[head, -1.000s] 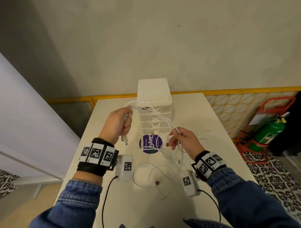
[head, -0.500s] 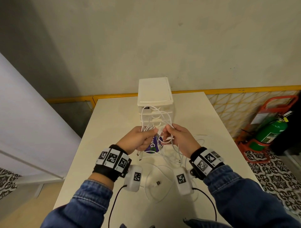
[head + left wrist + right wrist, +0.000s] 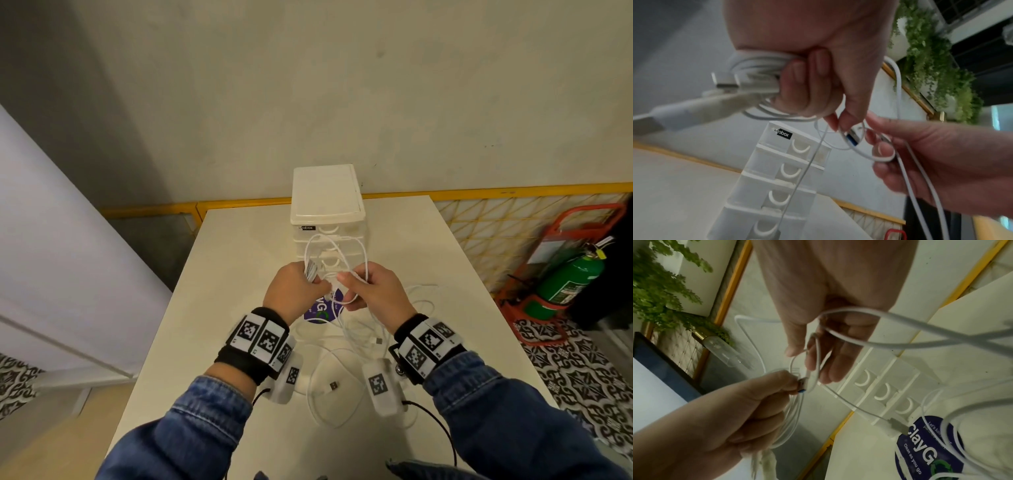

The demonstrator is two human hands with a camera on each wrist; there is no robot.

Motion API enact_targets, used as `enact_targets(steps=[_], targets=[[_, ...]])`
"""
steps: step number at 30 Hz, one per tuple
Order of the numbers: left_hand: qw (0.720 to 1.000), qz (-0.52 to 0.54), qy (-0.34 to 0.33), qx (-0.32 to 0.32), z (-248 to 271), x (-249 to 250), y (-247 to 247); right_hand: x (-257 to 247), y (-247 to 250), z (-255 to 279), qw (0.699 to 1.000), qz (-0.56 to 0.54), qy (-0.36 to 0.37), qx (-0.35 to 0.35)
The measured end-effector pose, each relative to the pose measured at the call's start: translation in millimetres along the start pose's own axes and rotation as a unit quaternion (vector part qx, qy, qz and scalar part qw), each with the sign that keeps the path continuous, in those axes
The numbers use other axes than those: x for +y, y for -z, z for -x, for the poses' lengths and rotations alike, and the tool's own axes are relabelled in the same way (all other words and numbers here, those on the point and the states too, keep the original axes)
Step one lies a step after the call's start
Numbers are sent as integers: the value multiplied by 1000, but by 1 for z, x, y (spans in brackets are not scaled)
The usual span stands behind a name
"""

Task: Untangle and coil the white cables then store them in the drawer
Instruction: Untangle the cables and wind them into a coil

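Note:
My left hand (image 3: 318, 282) grips a coiled bundle of white cable (image 3: 310, 270) just in front of the white drawer unit (image 3: 327, 198). The left wrist view shows the bundle (image 3: 760, 65) inside curled fingers, with thumb and forefinger pinching a blue-tipped USB plug (image 3: 853, 138). Close beside it, my right hand (image 3: 346, 284) holds a strand of the same cable, and a loop (image 3: 337, 246) rises above both hands. The right wrist view shows the strand crossing my right fingers (image 3: 818, 363) near the plug (image 3: 802, 383). All the drawers look closed.
More loose white cables (image 3: 342, 404) lie tangled on the white table (image 3: 222, 308) below my hands, one with a USB plug (image 3: 333, 386). A round purple sticker (image 3: 322, 310) is on the table. A green fire extinguisher (image 3: 568, 281) stands on the floor to the right.
A second ago my hands were apart with the cable stretched between them. They have come together in front of the drawer unit, and the strand now stands up as a loop.

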State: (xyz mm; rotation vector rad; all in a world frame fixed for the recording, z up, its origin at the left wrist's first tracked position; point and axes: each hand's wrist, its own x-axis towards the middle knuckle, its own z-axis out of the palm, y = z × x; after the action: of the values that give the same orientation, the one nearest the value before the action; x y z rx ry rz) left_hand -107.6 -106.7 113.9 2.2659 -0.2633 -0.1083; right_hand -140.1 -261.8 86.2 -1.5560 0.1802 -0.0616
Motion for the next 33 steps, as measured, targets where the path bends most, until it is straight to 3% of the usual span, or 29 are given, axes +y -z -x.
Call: enact_targets(steps=[9, 13, 15, 17, 20, 24, 26, 28, 30, 33], targets=[[998, 36, -1, -43, 2, -10, 3, 1, 15, -4, 990, -59, -38, 121], [990, 63, 60, -109, 3, -14, 17, 12, 31, -10, 980, 40, -105, 161], [985, 80, 97, -122, 4, -14, 24, 19, 43, -11, 970, 164, -142, 112], [982, 81, 117, -124, 4, -13, 29, 18, 48, -8, 956, 258, -141, 20], [981, 64, 126, -133, 3, -13, 29, 0, 37, -1, 958, 266, -55, -90], [976, 52, 102, -185, 6, -6, 27, -14, 10, 4, 956, 233, 78, -157], [968, 78, 77, -226, 10, 3, 28, -11, -5, 4, 946, 249, 115, -173], [957, 125, 57, -255, 12, 11, 33, -5, -12, 2, 956, 212, 128, -159], [942, 180, 39, -282, 14, 15, 41, -1, -15, 2, 967, 171, 126, -140], [909, 267, 5, -319, 14, 15, 56, 6, -9, 1, 966, 204, 103, -123]])
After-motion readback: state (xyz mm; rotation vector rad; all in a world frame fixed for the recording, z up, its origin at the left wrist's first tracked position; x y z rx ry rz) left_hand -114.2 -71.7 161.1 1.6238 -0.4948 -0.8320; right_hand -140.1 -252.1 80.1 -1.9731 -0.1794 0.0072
